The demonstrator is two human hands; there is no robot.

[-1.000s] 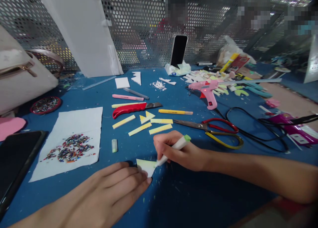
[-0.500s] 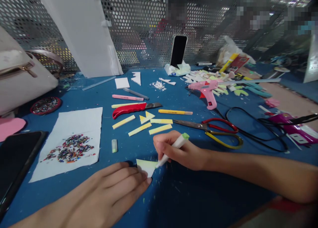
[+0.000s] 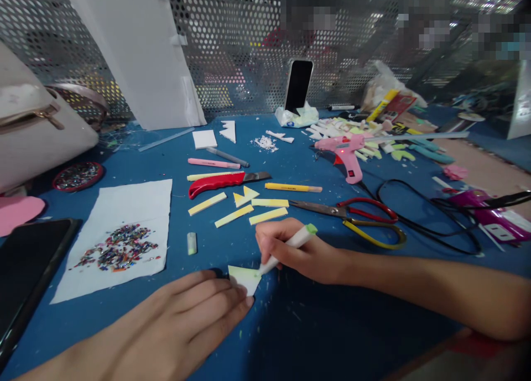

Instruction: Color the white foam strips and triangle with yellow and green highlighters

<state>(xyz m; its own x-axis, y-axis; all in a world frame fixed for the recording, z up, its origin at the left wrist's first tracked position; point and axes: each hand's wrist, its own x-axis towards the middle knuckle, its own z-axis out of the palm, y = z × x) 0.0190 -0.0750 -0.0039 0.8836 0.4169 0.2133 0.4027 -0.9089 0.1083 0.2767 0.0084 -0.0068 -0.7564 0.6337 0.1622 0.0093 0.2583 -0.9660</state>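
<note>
A white marker [image 3: 290,247] with a light green end is pinched in my right hand [image 3: 301,254], fingers closed round its barrel. Its tip touches the upper right corner of a small white foam-like piece [image 3: 244,280], which has pale green colour along its top edge. My left hand [image 3: 182,314] holds this piece down on the blue table, fingers close together and fingertips over its left and lower parts. Left of the marker tip, a small pale cap [image 3: 191,243] lies beyond my left hand. Several yellow-coloured strips [image 3: 234,216] and jagged yellow pieces [image 3: 245,196] lie farther back.
A red utility knife [image 3: 215,184], its blade out, lies behind the strips. Scissors [image 3: 348,210] and a pink glue gun [image 3: 342,149] with its cable are at right. On the left are a paper with beads [image 3: 124,204], a phone [image 3: 33,270] and a bag [image 3: 37,132].
The marker tip has shifted slightly left and up along the white piece's edge, my right hand moving little. My left hand stays in place on the piece.
</note>
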